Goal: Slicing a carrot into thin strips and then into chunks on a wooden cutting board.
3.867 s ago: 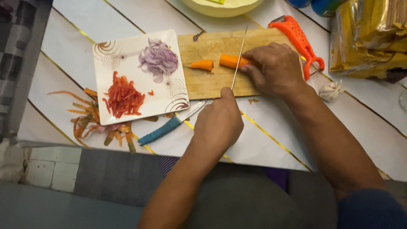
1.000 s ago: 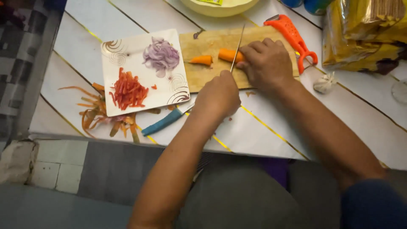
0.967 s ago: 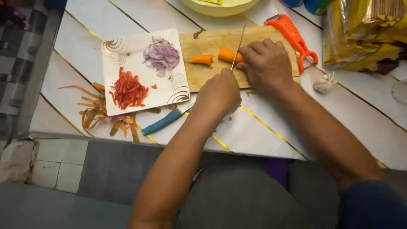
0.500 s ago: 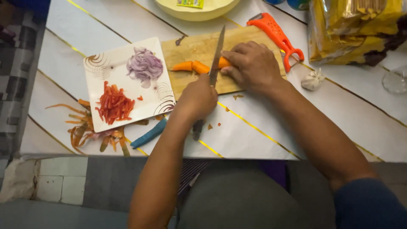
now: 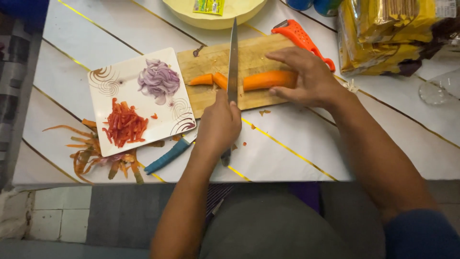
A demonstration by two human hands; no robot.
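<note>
Up beyond the wooden cutting board (image 5: 249, 76), a pale yellow bowl (image 5: 215, 17) with a small green-and-yellow sachet (image 5: 206, 5) lying in it; to the board's upper right, a stack of yellow crinkled plastic packages (image 5: 383, 38) with dark edges, and two blue round tops (image 5: 316, 5) just past them, cut by the frame. Against the board's right end, an orange peeler (image 5: 302, 38). On the board itself, a long carrot piece (image 5: 268, 80) pinned under the fingers of the right hand (image 5: 306, 76), flat and pressing, not clenched. Left of it, two short carrot pieces (image 5: 211, 79), apart from the long piece. Between them, a long knife (image 5: 233, 62), blade running away across the board, handle gripped tight in the left hand (image 5: 218, 124) at the board's near edge. Left of the board, touching it, a square white plate (image 5: 108, 81) with sliced purple onion (image 5: 158, 79) and red strips (image 5: 123, 123). Below the plate on the white surface (image 5: 287, 153), orange peelings (image 5: 96, 153) and a blue-handled tool (image 5: 167, 156).
</note>
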